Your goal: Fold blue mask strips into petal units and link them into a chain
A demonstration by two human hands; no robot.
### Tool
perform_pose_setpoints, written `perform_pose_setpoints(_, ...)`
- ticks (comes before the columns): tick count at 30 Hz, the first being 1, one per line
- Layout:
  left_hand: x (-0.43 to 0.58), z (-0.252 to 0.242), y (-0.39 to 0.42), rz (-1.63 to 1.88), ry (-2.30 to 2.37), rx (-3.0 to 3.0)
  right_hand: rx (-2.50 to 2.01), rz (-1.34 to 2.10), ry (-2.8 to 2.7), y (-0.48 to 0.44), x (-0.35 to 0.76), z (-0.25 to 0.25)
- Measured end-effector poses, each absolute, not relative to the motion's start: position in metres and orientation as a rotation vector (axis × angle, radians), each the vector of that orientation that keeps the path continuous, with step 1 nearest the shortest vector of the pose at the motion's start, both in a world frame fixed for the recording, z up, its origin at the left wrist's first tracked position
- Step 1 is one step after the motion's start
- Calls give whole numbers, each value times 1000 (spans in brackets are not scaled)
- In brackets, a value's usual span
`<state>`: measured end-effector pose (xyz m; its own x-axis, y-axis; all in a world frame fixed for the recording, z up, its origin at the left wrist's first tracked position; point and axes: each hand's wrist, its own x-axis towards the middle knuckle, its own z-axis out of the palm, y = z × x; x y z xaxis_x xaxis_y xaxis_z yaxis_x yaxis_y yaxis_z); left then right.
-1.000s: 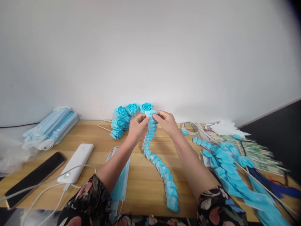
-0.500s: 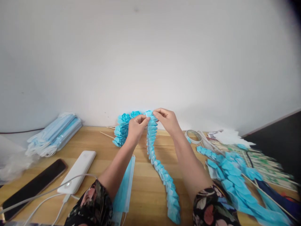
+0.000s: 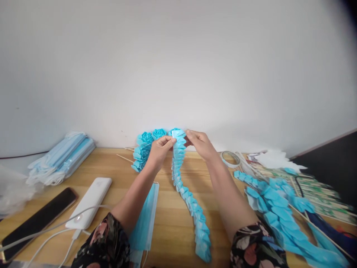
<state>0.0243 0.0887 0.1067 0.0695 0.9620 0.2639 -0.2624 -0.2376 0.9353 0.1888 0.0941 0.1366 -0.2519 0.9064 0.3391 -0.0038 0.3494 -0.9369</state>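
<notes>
A long light-blue strip of folded, mask-like fabric (image 3: 192, 203) hangs from my hands and trails over the wooden table toward me. Its edges are pleated into overlapping pointed petals. My left hand (image 3: 161, 149) pinches the strip near its top end, thumb in front. My right hand (image 3: 201, 143) is closed at the strip's upper right edge, thumb and fingers bent together; its fingertips are partly hidden. Just behind my left hand lie several blue fabric roses (image 3: 143, 149) on thin wooden sticks.
Face masks (image 3: 63, 158) are stacked at left, near a phone (image 3: 39, 223) and a white power bank (image 3: 89, 203) with cables. A single mask (image 3: 146, 219) lies beneath my left forearm. At right are a tape roll (image 3: 230, 159), more pleated blue strips (image 3: 279, 212) and green-white packets (image 3: 320, 193).
My right thumb has slid from the front of the strip to its right edge. My left hand keeps its pinch. The whole view has shifted slightly.
</notes>
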Motion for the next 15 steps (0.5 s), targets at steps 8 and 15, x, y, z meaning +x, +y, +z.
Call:
perform_pose_setpoints(8, 28, 108, 85, 1541, 908, 1238, -961, 1016, -1700, 89, 197, 144)
perform_pose_setpoints(15, 23, 108, 86, 1395, 820, 1367, -1010, 891, -1689, 90, 192, 139)
